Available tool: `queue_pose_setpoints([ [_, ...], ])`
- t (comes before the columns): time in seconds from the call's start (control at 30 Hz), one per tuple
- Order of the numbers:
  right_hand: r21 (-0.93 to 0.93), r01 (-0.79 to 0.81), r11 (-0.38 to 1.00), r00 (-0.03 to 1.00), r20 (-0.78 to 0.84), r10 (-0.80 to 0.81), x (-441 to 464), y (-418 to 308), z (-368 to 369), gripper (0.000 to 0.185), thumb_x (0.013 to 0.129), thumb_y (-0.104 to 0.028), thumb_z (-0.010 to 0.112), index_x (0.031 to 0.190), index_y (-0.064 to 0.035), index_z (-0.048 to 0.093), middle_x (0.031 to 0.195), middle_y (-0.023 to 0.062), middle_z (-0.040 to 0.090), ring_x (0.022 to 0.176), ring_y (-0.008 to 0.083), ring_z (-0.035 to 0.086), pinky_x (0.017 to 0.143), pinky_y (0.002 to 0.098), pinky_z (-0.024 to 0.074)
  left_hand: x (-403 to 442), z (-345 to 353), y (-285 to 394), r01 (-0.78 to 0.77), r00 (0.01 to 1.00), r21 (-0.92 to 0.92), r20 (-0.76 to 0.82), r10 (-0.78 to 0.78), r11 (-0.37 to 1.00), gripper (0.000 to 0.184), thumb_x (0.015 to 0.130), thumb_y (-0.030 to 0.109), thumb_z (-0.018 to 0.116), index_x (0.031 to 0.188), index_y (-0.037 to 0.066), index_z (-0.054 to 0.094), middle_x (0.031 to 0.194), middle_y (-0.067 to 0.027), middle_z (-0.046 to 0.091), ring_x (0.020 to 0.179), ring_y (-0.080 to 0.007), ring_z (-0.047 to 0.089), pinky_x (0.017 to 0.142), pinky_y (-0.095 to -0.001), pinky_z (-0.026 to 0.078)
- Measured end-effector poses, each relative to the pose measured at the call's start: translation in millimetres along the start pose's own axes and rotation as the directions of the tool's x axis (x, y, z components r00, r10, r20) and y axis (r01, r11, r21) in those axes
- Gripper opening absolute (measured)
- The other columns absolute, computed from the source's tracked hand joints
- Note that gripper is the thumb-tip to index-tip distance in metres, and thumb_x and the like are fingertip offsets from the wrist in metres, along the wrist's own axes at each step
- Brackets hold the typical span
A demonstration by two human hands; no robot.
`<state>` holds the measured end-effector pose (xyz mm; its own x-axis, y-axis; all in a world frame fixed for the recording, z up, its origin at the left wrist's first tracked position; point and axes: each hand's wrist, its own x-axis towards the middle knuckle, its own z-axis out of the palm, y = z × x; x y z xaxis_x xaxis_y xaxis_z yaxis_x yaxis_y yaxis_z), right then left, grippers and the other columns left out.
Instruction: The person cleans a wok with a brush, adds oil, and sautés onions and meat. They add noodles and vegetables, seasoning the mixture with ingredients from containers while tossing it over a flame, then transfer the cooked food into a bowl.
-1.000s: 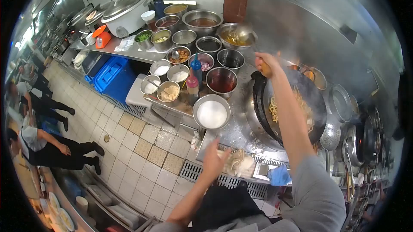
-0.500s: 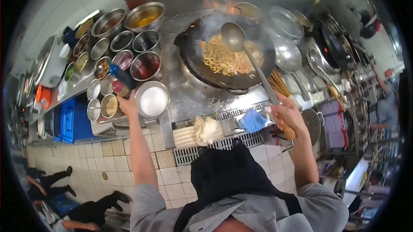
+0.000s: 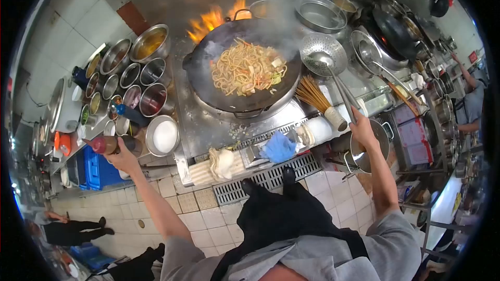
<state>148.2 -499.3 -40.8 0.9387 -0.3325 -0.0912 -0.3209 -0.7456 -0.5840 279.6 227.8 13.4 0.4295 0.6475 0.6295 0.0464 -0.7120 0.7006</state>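
The red-capped bottle point(image 3: 110, 145), gripped in the left hand point(image 3: 124, 158) near the white-filled bowl point(image 3: 164, 136), points its nozzle away from the wok point(image 3: 199, 85), long axis roughly crosswise, while the right hand point(image 3: 363, 127) grasps the ladle point(image 3: 341, 86) over the strainer point(image 3: 310, 46), at a steel counter point(image 3: 194, 136) above tiled floor point(image 3: 122, 204).

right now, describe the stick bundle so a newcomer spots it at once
Find the big black wok of noodles. Just off its near right edge lies a bundle of thin brown sticks, bound into a pale, round butt. Unlike the holed skimmer behind it and blue cloth to its left, it fans into slim sticks.
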Motion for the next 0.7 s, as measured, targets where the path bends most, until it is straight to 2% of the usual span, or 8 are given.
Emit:
queue_pose_setpoints([
  [0.07, -0.048, 0.054, 0.997, 0.998, -0.021, -0.055, 7, 34, 8, 0.061, 0.078, -0.006, 0.061, 0.137, -0.0012, 0.046, 0.094, 0.0266, 0.063, 0.093, 0.0383, 0.062, 0.081, 0.0458, 0.0475, -16, -12, 61, -0.085, 0.995, 0.005, -0.055, 0.085, 0.996, 0.054, 0.083, 0.022, 0.072, 0.124, -0.005, 0.050, 0.119, -0.0220, 0.060, 0.105, -0.0357, 0.060, 0.090, -0.0407, 0.047],
  [0.13, -0.310, 0.100, 0.945, 0.986, -0.093, -0.135, 5, 44, 11, 0.059, 0.079, -0.007, 0.063, 0.135, -0.0020, 0.048, 0.092, 0.0250, 0.062, 0.090, 0.0374, 0.062, 0.079, 0.0456, 0.0478, -34, -8, 111, -0.267, 0.951, -0.029, 0.151, 0.268, 0.963, 0.063, 0.086, 0.023, 0.069, 0.133, -0.007, 0.040, 0.128, -0.0247, 0.053, 0.115, -0.0332, 0.055, 0.095, -0.0404, 0.044],
  [0.2, -0.478, 0.261, 0.839, 0.875, -0.250, -0.415, 0, 19, 0, 0.046, 0.081, -0.009, 0.066, 0.125, -0.0029, 0.056, 0.092, 0.0211, 0.061, 0.091, 0.0361, 0.060, 0.077, 0.0440, 0.0481, -58, 15, 157, -0.551, 0.675, -0.192, 0.470, 0.569, 0.812, 0.061, 0.082, 0.009, 0.066, 0.138, 0.001, 0.042, 0.125, -0.0212, 0.055, 0.113, -0.0321, 0.056, 0.094, -0.0402, 0.044],
  [0.23, -0.361, 0.298, 0.884, 0.860, -0.300, -0.413, -4, 9, 0, 0.041, 0.081, -0.008, 0.066, 0.120, -0.0029, 0.058, 0.090, 0.0203, 0.062, 0.088, 0.0359, 0.061, 0.076, 0.0438, 0.0486, -75, 18, 198, -0.613, 0.501, 0.011, 0.779, 0.377, 0.790, 0.067, 0.076, 0.007, 0.067, 0.139, 0.010, 0.044, 0.112, -0.0195, 0.060, 0.103, -0.0355, 0.058, 0.088, -0.0426, 0.046],
  [0.33, -0.003, 0.381, 0.925, 0.861, -0.365, -0.355, -35, -1, 22, 0.022, 0.082, -0.008, 0.064, 0.103, -0.0022, 0.065, 0.082, 0.0185, 0.063, 0.077, 0.0360, 0.062, 0.069, 0.0435, 0.0497, -134, 66, 220, -0.856, 0.175, -0.088, 0.878, 0.445, 0.509, 0.063, 0.075, 0.014, 0.069, 0.133, 0.014, 0.047, 0.090, -0.0183, 0.060, 0.081, -0.0371, 0.062, 0.072, -0.0475, 0.049],
  [0.43, 0.241, 0.283, 0.928, 0.957, -0.135, -0.257, -68, 18, 74, 0.013, 0.084, -0.011, 0.062, 0.092, -0.0015, 0.067, 0.075, 0.0198, 0.064, 0.069, 0.0373, 0.064, 0.064, 0.0440, 0.0504, -157, 93, 216, -0.864, 0.177, -0.042, 0.907, 0.382, 0.502, 0.063, 0.076, 0.016, 0.069, 0.134, 0.014, 0.046, 0.091, -0.0189, 0.061, 0.080, -0.0371, 0.063, 0.071, -0.0472, 0.049],
  [0.6, -0.047, -0.055, 0.997, 0.902, 0.427, 0.069, -66, 75, 163, 0.037, 0.082, -0.022, 0.064, 0.113, 0.0000, 0.063, 0.107, 0.0254, 0.064, 0.099, 0.0385, 0.062, 0.083, 0.0436, 0.0501, -152, 94, 213, -0.781, 0.370, 0.215, 0.916, 0.157, 0.586, 0.061, 0.078, 0.020, 0.066, 0.135, 0.012, 0.046, 0.093, -0.0206, 0.063, 0.081, -0.0373, 0.064, 0.072, -0.0470, 0.051],
  [0.7, -0.234, 0.226, 0.946, 0.946, 0.283, -0.156, -63, 104, 222, 0.057, 0.084, -0.031, 0.061, 0.128, 0.0037, 0.052, 0.133, 0.0254, 0.050, 0.127, 0.0389, 0.044, 0.104, 0.0469, 0.0366, -163, 60, 226, -0.790, 0.189, 0.003, 0.953, 0.238, 0.613, 0.063, 0.078, 0.020, 0.068, 0.136, 0.011, 0.045, 0.095, -0.0210, 0.063, 0.084, -0.0382, 0.064, 0.073, -0.0473, 0.051],
])
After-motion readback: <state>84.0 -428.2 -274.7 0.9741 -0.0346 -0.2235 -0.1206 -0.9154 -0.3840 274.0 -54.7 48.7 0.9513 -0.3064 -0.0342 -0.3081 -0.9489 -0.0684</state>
